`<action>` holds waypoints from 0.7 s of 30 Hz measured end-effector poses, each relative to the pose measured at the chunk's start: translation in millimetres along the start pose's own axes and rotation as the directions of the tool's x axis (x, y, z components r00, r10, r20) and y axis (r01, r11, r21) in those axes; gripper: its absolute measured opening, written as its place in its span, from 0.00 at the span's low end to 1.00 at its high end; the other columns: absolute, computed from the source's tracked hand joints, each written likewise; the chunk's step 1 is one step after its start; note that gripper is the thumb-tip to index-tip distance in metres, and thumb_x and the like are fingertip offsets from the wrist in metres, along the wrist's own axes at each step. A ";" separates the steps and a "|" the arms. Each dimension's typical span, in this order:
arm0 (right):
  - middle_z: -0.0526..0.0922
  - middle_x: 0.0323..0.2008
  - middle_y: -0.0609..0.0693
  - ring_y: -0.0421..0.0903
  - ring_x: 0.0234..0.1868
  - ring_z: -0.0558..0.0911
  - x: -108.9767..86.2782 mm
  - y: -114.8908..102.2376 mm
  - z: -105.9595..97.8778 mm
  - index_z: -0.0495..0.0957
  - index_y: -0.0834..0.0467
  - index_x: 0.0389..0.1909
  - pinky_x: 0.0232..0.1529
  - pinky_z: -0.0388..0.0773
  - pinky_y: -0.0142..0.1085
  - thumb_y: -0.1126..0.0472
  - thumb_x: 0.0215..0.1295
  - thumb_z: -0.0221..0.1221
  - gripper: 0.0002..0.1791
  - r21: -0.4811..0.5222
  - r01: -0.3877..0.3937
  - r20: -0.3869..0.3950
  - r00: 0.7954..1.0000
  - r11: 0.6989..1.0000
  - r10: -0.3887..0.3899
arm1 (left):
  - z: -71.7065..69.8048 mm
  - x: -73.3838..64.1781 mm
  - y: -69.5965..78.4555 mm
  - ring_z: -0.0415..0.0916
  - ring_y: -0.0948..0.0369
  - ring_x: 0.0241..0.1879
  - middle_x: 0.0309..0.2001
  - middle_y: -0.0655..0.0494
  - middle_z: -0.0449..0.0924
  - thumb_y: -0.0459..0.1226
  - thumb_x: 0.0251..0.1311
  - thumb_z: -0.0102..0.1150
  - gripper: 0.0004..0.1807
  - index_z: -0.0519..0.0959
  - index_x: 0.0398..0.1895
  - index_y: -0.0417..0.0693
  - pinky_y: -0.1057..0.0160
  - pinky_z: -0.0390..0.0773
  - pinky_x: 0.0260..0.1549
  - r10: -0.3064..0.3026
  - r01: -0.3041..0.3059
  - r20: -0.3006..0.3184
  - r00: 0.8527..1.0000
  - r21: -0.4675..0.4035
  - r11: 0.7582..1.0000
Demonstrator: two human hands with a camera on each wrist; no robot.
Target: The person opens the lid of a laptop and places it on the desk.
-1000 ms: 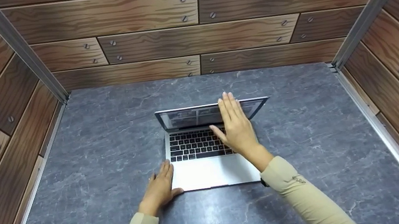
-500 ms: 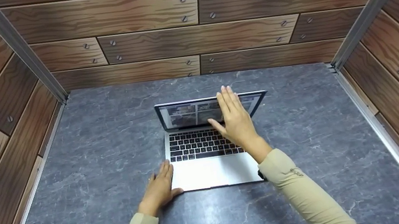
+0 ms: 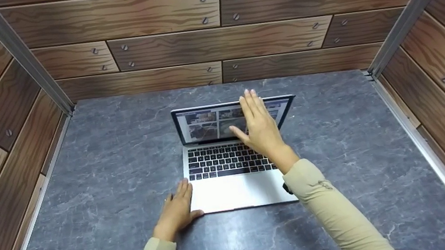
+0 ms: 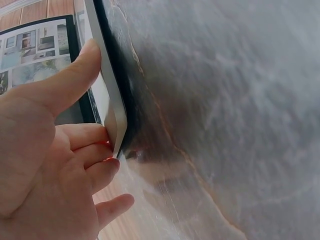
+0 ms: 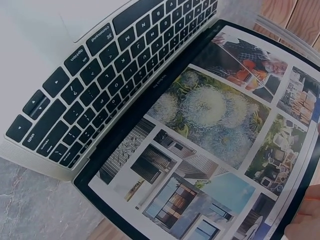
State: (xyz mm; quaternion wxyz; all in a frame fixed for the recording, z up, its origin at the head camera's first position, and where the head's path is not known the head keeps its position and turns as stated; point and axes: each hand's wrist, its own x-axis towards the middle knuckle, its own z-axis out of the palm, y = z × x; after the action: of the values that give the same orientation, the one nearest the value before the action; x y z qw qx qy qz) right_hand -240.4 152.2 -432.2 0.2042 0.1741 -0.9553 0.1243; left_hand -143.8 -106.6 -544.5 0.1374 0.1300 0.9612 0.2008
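A silver laptop point(image 3: 240, 191) lies on the grey marbled table, its lid raised and the screen point(image 3: 201, 124) lit with a grid of pictures. Along the left edge of its base rest the fingers of my left hand point(image 3: 175, 208), with the thumb at the front left corner. The left wrist view shows that thumb and the fingertips against the base's edge. My right hand point(image 3: 264, 132) reaches over the keyboard point(image 3: 218, 160), its straight fingers touching the lid's top edge and its thumb spread in front of the screen. In the right wrist view only a bit of the hand point(image 5: 302, 220) shows beside the lid.
The grey marbled table point(image 3: 115, 156) stretches out around the laptop. Wood-patterned panels point(image 3: 156, 13) stand at the back and on both sides, with metal rails point(image 3: 388, 12) at the corners and along the side edges.
The lid has tilted further back, and more of the screen shows. My right hand has moved away from me with it. My left hand has stayed at the base's corner.
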 end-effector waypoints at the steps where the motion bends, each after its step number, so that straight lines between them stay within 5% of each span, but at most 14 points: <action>1: 0.55 0.74 0.66 0.61 0.76 0.55 1.3 0.2 -0.2 0.55 0.68 0.71 0.78 0.52 0.50 0.43 0.66 0.56 0.44 0.000 -0.003 0.002 1.000 1.000 0.003 | 0.0 0.1 -0.1 0.51 0.43 0.76 0.74 0.36 0.54 0.48 0.54 0.66 0.47 0.59 0.70 0.31 0.34 0.56 0.70 0.007 -0.007 -0.006 1.000 -0.001 1.000; 21: 0.51 0.76 0.64 0.59 0.78 0.51 32.1 3.0 2.7 0.54 0.68 0.72 0.80 0.49 0.49 0.41 0.66 0.54 0.45 -0.028 -0.071 0.075 0.994 0.997 0.073 | -0.7 1.2 1.6 0.50 0.45 0.76 0.75 0.37 0.52 0.48 0.55 0.66 0.47 0.58 0.71 0.33 0.34 0.55 0.71 -0.028 0.028 0.020 0.999 0.000 1.000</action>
State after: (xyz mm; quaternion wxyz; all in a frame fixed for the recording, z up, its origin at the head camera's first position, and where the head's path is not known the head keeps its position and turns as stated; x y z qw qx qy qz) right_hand -270.0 145.1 -421.2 0.1652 0.1416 -0.9695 0.1130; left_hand -144.8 -105.1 -543.5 0.1496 0.1185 0.9615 0.1978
